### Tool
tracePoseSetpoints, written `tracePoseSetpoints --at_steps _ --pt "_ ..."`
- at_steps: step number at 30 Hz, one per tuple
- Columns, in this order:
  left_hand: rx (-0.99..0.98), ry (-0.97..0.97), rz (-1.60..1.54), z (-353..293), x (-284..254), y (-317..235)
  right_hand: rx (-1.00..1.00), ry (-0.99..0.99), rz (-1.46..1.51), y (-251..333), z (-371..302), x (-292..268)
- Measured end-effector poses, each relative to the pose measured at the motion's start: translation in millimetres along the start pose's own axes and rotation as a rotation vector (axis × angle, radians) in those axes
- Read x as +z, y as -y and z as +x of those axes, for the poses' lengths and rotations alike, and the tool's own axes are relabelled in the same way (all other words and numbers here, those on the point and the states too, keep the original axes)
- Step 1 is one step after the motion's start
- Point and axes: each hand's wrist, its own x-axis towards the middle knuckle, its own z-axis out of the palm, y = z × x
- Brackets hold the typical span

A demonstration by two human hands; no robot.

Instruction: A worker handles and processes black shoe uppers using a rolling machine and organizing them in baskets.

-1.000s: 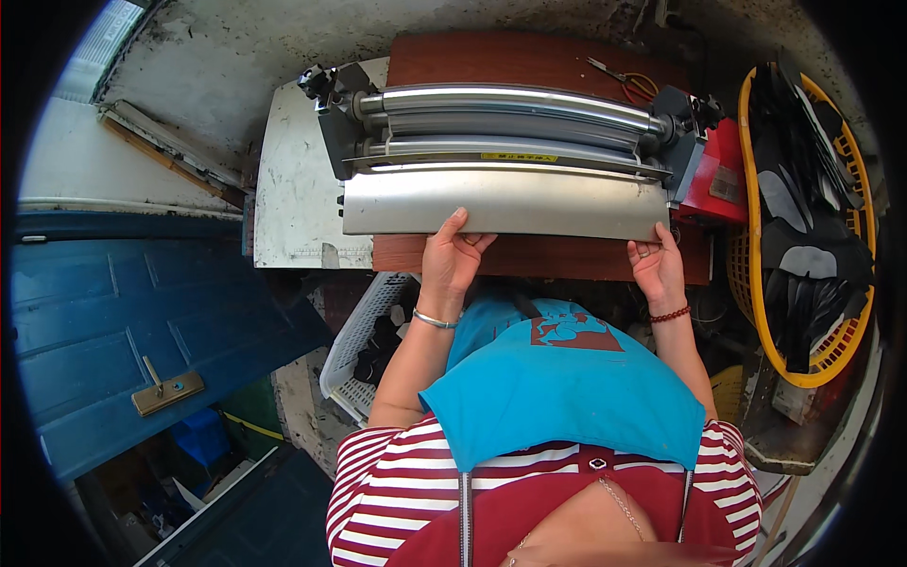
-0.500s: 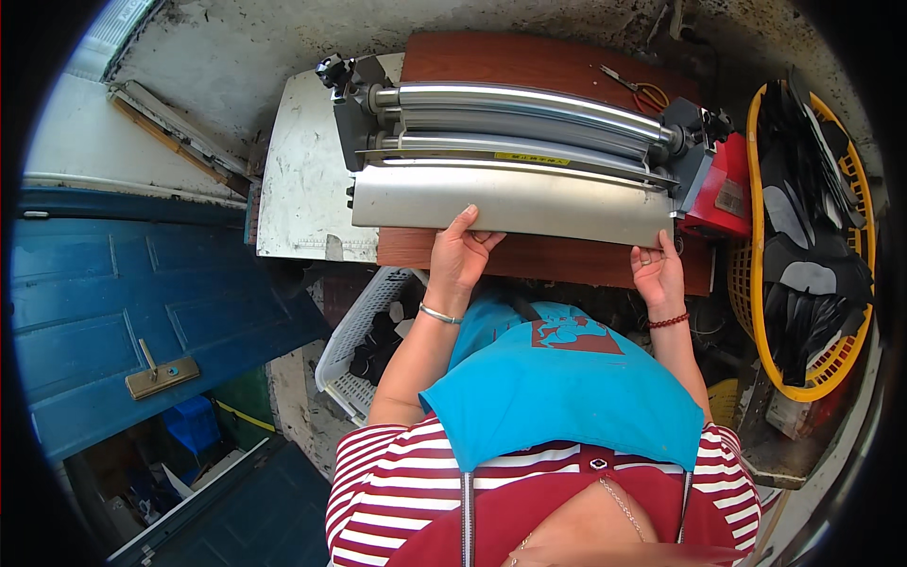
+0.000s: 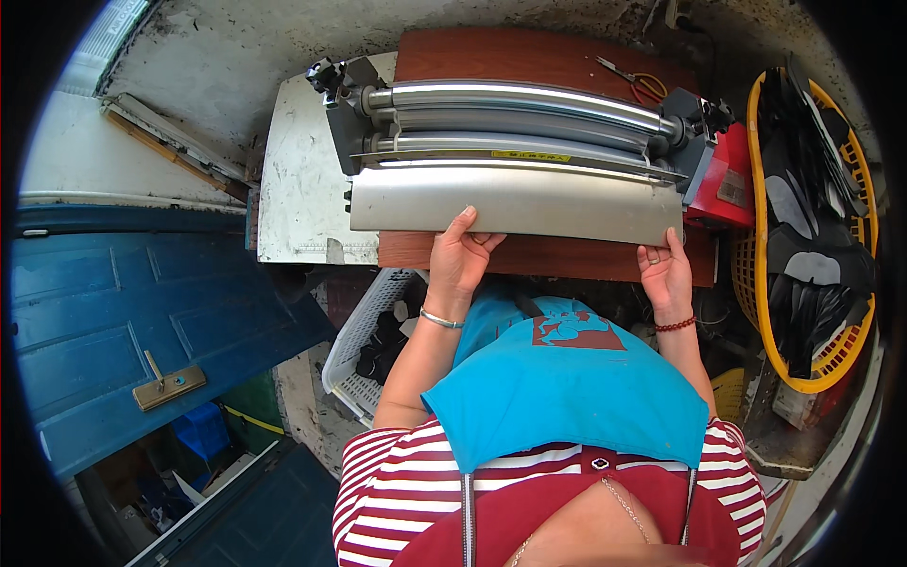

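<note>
A metal roller machine (image 3: 529, 118) with long shiny cylinders sits on the bench, and a flat silver metal tray (image 3: 510, 201) juts from its front toward me. My left hand (image 3: 460, 258) pinches the tray's near edge left of its middle, palm up, thumb on top and fingers curled at the rim. At the tray's right corner is my right hand (image 3: 666, 276), thumb up on the edge and fingers bent below it. The undersides of both grips are partly hidden by the tray. No loose piece shows on the tray or between the rollers.
Red-handled scissors (image 3: 647, 88) lie behind the machine on the brown board (image 3: 548, 57). A yellow basket (image 3: 756, 265) of black and grey pieces stands at right, beside a red box (image 3: 726, 184). Below the bench is a white basket (image 3: 354, 350); a blue door (image 3: 142, 302) is at left.
My right hand sits slightly farther right at the tray's corner. The whole view has shifted a little; my left hand keeps its hold on the tray's edge.
</note>
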Motion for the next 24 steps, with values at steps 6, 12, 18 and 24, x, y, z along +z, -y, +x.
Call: tracePoseSetpoints --at_steps 6,12,18,24 --pt "-0.033 0.03 -0.029 -1.8 3.4 -4.0 0.037 -0.008 0.04 -1.7 3.6 6.7" --pt "-0.023 -0.014 -0.034 3.2 4.8 -4.1 0.009 -0.03 0.015 4.0 5.2 10.7" --pt "-0.019 -0.025 -0.015 4.0 5.7 -3.0 0.015 -0.054 0.021 0.6 9.9 9.6" --pt "-0.019 -0.019 -0.018 5.0 1.4 -3.2 0.034 -0.075 0.042 -3.0 8.2 8.2"
